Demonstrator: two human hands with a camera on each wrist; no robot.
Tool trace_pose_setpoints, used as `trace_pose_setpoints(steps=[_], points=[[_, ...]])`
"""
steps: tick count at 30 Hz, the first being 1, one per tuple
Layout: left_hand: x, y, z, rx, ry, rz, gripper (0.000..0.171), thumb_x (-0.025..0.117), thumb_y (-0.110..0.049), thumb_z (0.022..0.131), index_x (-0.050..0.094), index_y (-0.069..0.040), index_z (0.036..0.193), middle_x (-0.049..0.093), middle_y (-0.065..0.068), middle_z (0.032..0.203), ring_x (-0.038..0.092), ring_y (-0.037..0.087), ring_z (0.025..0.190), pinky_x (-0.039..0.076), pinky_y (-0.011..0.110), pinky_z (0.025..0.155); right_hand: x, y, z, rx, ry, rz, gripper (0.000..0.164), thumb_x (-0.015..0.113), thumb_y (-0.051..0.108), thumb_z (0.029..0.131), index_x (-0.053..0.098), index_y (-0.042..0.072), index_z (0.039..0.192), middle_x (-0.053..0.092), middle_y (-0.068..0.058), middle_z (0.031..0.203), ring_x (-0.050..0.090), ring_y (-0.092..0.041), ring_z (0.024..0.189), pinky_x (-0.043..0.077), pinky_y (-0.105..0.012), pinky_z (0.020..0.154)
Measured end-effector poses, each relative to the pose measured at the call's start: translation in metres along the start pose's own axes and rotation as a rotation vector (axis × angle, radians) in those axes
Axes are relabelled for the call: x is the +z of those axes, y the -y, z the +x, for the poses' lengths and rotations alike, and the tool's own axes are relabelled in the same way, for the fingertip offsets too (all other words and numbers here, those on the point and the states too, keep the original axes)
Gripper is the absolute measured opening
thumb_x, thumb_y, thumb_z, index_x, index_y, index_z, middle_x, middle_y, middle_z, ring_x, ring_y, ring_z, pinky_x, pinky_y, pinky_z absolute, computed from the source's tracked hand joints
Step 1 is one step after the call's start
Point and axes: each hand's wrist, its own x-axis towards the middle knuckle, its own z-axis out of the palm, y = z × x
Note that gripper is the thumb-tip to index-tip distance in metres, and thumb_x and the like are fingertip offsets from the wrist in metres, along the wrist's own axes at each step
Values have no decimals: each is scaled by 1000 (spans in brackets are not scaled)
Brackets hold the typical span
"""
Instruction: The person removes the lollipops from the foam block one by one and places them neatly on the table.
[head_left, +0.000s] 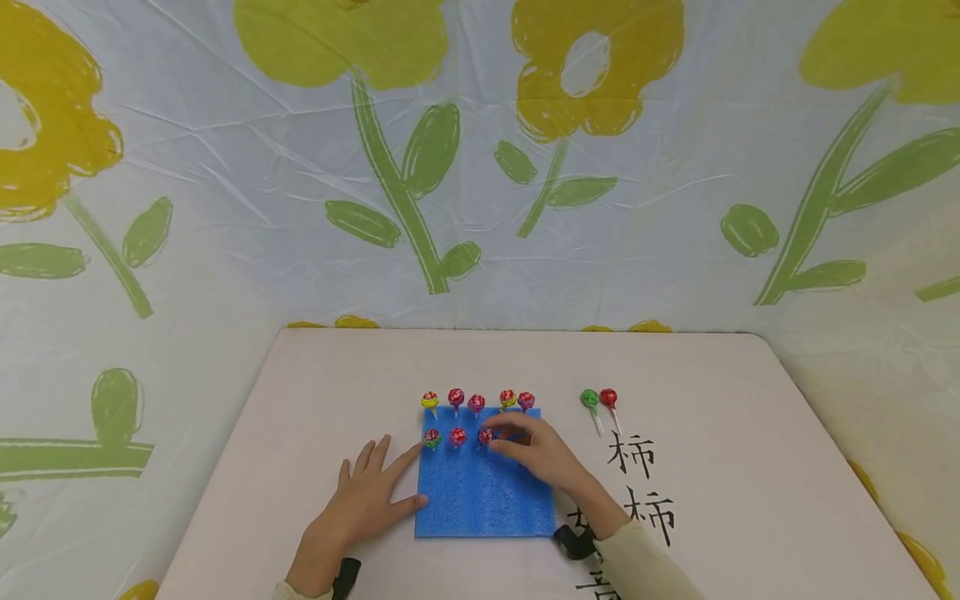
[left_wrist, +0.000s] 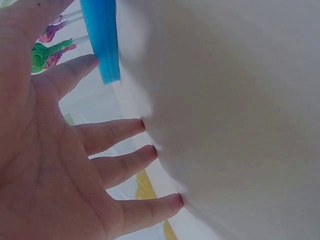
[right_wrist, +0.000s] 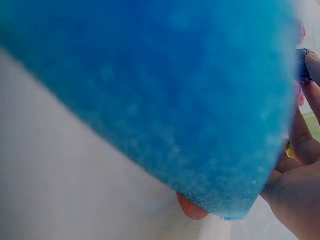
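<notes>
A blue foam board lies on the table with lollipops standing upright in it. My right hand pinches a dark-wrapped lollipop by its head, third from the left in the front row. The same dark wrapper shows between thumb and finger in the right wrist view. Left of it stand a pink lollipop and a green-and-red lollipop. My left hand is spread flat on the table, index finger and thumb at the board's left edge. Several lollipops, such as a yellow-and-red one, line the back edge.
To the right of the board, a green lollipop and a red lollipop lie side by side on the table. Black written characters mark the tabletop there. A flower-printed cloth hangs behind.
</notes>
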Motion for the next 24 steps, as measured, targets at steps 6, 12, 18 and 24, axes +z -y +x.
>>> trace_pose_setpoints(steps=[6, 12, 18, 24], points=[[0, -1, -1, -2, 1, -4, 77, 67, -64, 86, 45, -31, 152, 30, 22, 158, 22, 49, 144, 14, 78, 105, 2, -3, -1, -7, -20, -9, 27, 66, 7, 97, 66, -1, 122, 66, -13, 119, 60, -28, 102, 52, -33, 86], [0, -2, -1, -1, 0, -1, 77, 67, -64, 86, 45, -30, 151, 30, 23, 158, 22, 49, 144, 14, 78, 105, 0, -4, -1, -3, -15, 20, 27, 65, 8, 98, 65, -1, 124, 66, -12, 119, 62, -30, 105, 52, -32, 88], [-1, -1, 0, 2, -3, 3, 77, 67, -63, 86, 45, -31, 152, 30, 22, 158, 22, 49, 144, 14, 78, 105, -4, -25, 1, 12, -42, 63, 30, 63, 10, 100, 63, 1, 128, 67, -9, 119, 63, -34, 108, 52, -33, 90], [-1, -2, -1, 0, -4, 5, 77, 67, -64, 86, 45, -31, 152, 30, 22, 158, 22, 49, 144, 14, 78, 105, -13, -40, -4, 92, -102, 181, 34, 65, 17, 99, 63, 5, 131, 66, -8, 122, 59, -24, 114, 51, -32, 94]])
